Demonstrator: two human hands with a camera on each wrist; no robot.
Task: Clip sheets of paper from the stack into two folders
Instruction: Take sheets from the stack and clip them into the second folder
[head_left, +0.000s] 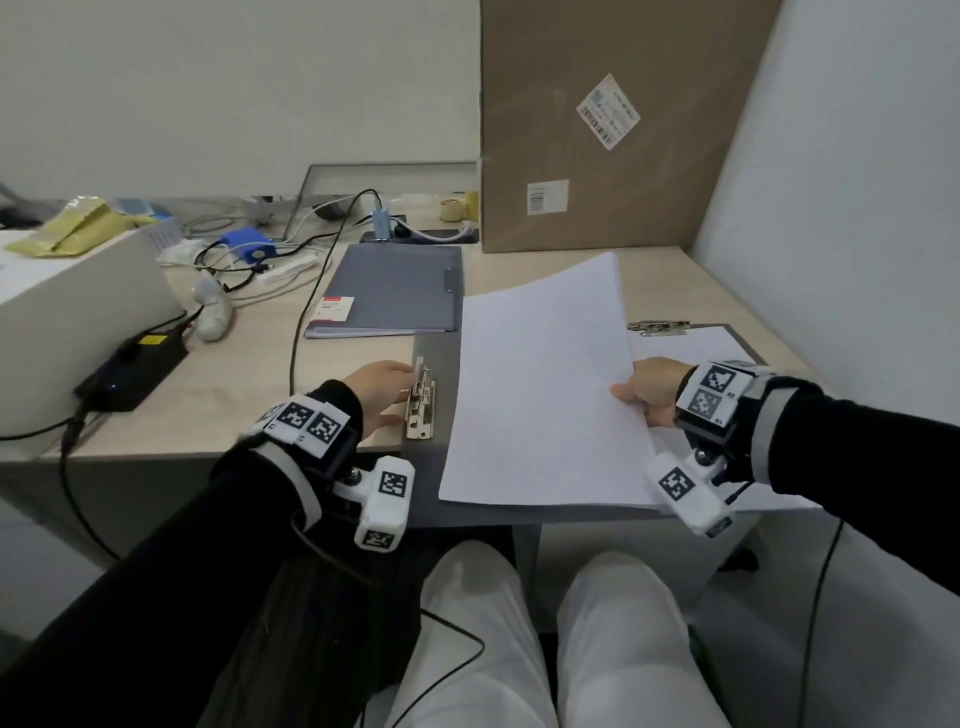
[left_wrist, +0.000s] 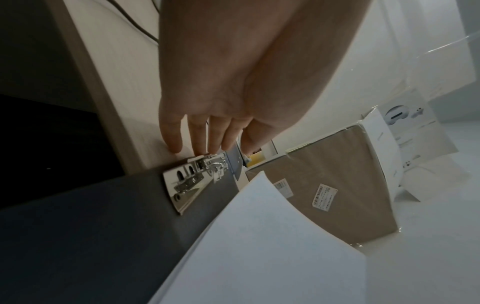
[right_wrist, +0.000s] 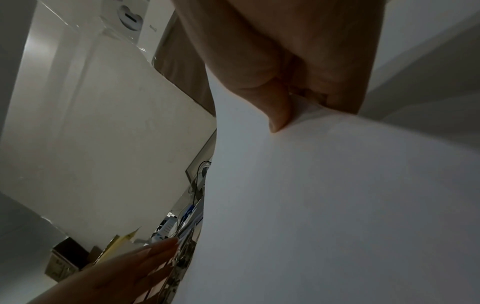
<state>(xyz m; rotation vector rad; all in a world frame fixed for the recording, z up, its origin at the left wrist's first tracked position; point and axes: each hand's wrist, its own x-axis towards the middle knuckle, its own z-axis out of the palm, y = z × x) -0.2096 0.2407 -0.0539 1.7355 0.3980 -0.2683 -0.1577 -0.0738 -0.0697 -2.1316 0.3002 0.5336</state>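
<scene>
An open grey folder (head_left: 435, 467) lies at the desk's near edge, its metal clip (head_left: 421, 402) on the left side. My left hand (head_left: 387, 387) is at that clip (left_wrist: 192, 179); thumb and index finger pinch its raised lever (left_wrist: 235, 162), the other fingers straight. My right hand (head_left: 649, 392) pinches the right edge of a few white sheets (head_left: 540, 384), which hang curved above the folder (left_wrist: 103, 216). In the right wrist view its thumb (right_wrist: 278, 121) presses on the sheets (right_wrist: 337, 205). The paper stack (head_left: 691, 345) lies further right. A second, closed grey folder (head_left: 395, 291) sits behind.
A tall cardboard box (head_left: 597, 130) leans on the back wall. A white box (head_left: 67, 322), a black power adapter (head_left: 135, 364), cables and a blue device (head_left: 249, 247) crowd the left. A wall (head_left: 841, 208) bounds the right side.
</scene>
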